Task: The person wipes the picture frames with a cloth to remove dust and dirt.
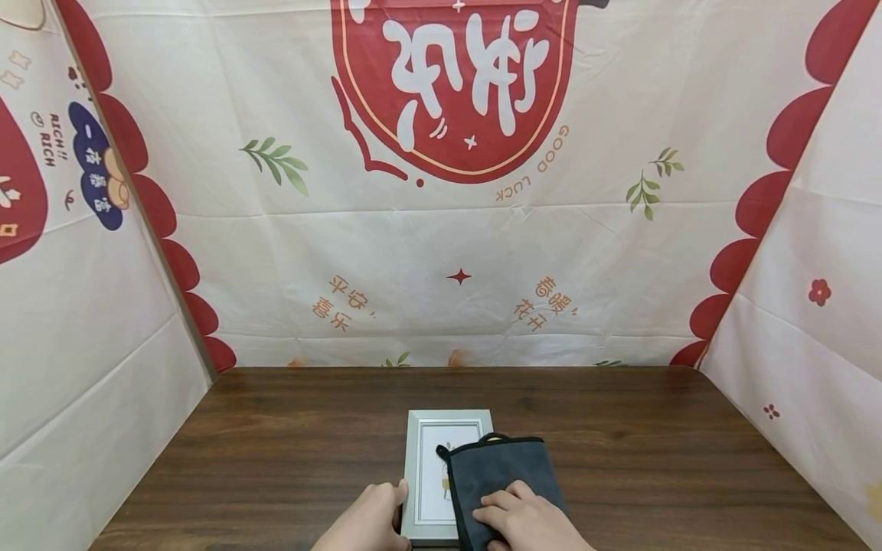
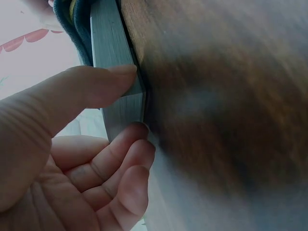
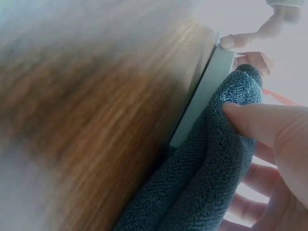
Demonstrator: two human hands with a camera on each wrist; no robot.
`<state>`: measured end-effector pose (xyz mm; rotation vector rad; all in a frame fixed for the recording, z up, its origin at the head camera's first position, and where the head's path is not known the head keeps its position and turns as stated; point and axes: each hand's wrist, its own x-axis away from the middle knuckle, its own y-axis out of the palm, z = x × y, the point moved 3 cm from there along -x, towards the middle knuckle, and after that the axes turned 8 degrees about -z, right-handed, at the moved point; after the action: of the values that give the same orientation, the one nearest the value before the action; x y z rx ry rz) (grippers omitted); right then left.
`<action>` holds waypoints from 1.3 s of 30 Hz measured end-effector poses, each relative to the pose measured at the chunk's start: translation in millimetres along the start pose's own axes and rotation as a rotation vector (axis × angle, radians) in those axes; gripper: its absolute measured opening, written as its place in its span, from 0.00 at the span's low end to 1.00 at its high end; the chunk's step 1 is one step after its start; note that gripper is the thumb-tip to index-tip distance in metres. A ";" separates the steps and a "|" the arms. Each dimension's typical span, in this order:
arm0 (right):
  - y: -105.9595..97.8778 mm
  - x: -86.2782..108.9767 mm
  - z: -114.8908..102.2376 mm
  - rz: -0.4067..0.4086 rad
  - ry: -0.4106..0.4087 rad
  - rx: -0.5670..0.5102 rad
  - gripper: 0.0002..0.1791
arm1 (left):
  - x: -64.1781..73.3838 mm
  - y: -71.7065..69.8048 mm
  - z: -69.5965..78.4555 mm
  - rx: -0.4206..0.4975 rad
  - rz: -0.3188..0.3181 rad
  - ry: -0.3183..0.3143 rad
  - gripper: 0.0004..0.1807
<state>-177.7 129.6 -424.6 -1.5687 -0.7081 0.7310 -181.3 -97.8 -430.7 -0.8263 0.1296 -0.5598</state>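
A picture frame (image 1: 411, 474) with a pale grey-green border lies flat on the table, a small drawing behind its front. My left hand (image 1: 368, 520) grips its near left corner; in the left wrist view the thumb (image 2: 122, 77) presses along the side and the fingertips touch the adjoining edge. Over the frame's right part lies a folded dark grey-blue cloth (image 1: 506, 467) with black edging, hiding that side of the picture. My right hand (image 1: 527, 520) holds the cloth, fingers bent on top of it. Up close, the right thumb (image 3: 245, 118) pinches the fluffy cloth fold (image 3: 211, 154).
The dark brown wooden table (image 1: 296, 428) extends around the frame. White printed fabric (image 1: 455, 237) hangs behind the table's far edge, with more fabric walls on the left (image 1: 89, 329) and right (image 1: 806, 344).
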 end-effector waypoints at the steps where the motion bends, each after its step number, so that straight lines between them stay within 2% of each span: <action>1: -0.5 -0.1 -0.2 -0.003 0.004 0.002 0.17 | 0.0 -0.1 -0.1 0.002 0.000 0.001 0.16; 14: -2.7 -1.4 0.6 -0.070 0.079 -0.060 0.16 | -0.2 0.8 -1.8 -0.039 0.011 0.000 0.17; 28: -7.6 -2.7 4.8 -0.102 0.117 -0.126 0.16 | -0.1 -2.5 -1.5 0.068 -0.033 -0.039 0.15; 35: -10.2 -3.5 6.3 -0.123 0.133 -0.157 0.16 | 0.3 -2.9 -2.2 0.031 -0.016 -0.027 0.25; 39: -11.5 -3.8 7.5 -0.123 0.127 -0.178 0.16 | 0.0 -2.6 -3.0 0.056 -0.034 -0.041 0.26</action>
<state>-186.4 132.5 -413.7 -1.6996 -0.7846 0.4837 -183.3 -101.1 -430.8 -0.7859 0.0624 -0.5758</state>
